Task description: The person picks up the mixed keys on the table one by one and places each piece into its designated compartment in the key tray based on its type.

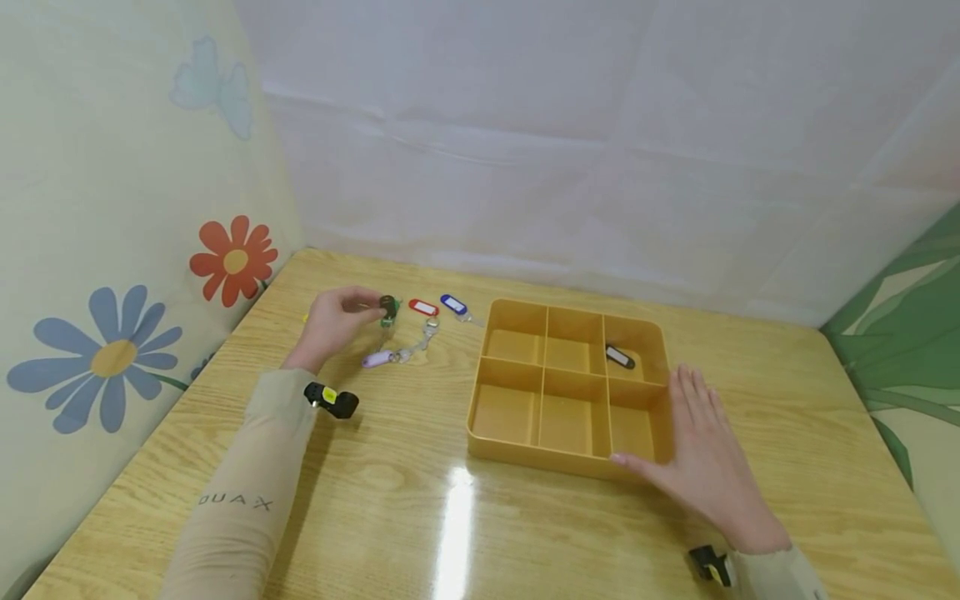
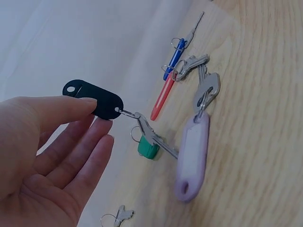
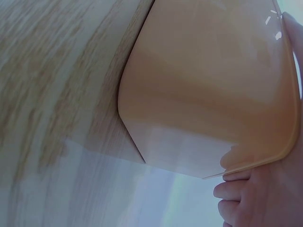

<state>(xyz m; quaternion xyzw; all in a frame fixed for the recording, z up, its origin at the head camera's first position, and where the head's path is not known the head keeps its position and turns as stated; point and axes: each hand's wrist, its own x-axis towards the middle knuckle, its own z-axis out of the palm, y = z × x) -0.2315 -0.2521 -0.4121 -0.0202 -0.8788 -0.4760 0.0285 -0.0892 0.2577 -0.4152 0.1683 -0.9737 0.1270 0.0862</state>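
My left hand (image 1: 333,323) pinches a black key tag (image 2: 106,101) between thumb and fingers, and a key (image 2: 147,132) hangs from its ring. Under and around it lie a purple key tag (image 1: 378,358), a green key tag (image 2: 148,147), a red key tag (image 1: 423,307) and a blue key tag (image 1: 453,304), with keys near them. My right hand (image 1: 708,458), fingers straight, rests against the right front corner of a mustard-yellow divided box (image 1: 540,457). Inside its back right compartment is another dark key tag (image 1: 620,357).
Another key (image 2: 124,214) lies at the lower edge of the left wrist view. The wooden table (image 1: 390,517) meets a pale cloth backdrop (image 1: 510,200) behind the box, and flower-printed cloth (image 1: 135,217) stands along the left side.
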